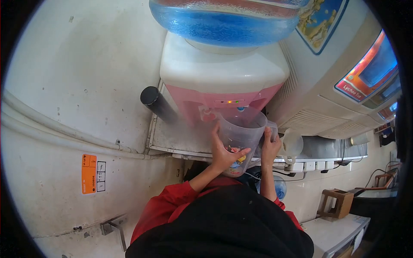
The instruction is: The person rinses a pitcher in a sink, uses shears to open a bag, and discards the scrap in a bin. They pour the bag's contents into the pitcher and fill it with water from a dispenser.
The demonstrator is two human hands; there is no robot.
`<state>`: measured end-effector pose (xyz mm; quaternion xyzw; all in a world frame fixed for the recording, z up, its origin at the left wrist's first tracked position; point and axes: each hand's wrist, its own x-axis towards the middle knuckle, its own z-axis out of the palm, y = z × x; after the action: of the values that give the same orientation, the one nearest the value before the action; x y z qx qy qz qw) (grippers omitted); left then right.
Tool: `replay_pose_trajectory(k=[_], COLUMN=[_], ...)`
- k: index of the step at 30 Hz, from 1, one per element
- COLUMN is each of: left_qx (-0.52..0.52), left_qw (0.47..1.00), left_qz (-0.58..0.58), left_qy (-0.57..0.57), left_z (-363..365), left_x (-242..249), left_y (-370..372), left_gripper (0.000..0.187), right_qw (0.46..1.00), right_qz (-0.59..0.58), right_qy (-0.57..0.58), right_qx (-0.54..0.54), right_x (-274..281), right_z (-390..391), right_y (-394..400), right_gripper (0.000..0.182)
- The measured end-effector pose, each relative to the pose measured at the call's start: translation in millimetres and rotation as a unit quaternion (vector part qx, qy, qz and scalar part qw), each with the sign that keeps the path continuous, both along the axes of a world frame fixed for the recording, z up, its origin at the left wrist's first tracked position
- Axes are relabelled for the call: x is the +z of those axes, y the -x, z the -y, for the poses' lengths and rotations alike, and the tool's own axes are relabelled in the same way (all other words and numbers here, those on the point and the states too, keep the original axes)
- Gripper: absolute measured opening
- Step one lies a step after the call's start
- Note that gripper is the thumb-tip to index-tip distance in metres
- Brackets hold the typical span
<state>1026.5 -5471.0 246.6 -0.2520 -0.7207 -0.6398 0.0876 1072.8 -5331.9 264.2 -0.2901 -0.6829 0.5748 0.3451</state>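
Red sleeves and a dark garment fill the near edge of the view, with both arms reaching up to a clear plastic measuring jug. The left hand wraps around the jug's side and base, fingers curled tight on it; the right hand grips the handle. The jug sits under the taps of a pink-fronted water dispenser, whose blue bottle stands on top. Should the jug tilt or drift off the spout, water would likely spill onto the metal ledge and the white power strip near the right hand.
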Motion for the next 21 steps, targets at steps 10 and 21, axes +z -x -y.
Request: replay_pose_trajectory(k=[10, 21], left_qx=[-0.002, -0.015], left_qw=[1.0, 1.0], left_qz=[0.001, 0.017], left_qy=[0.004, -0.018], left_z=[-0.5, -1.3], left_x=[-2.7, -2.6], left_y=[0.6, -0.1], left_gripper=[0.1, 0.1], right_qw=[1.0, 1.0], right_qz=[0.01, 0.002], right_qy=[-0.007, -0.019], right_qx=[-0.007, -0.018], right_x=[0.0, -0.3], right_z=[-0.8, 0.3], right_y=[-1.0, 1.1], right_gripper=[0.04, 0.04])
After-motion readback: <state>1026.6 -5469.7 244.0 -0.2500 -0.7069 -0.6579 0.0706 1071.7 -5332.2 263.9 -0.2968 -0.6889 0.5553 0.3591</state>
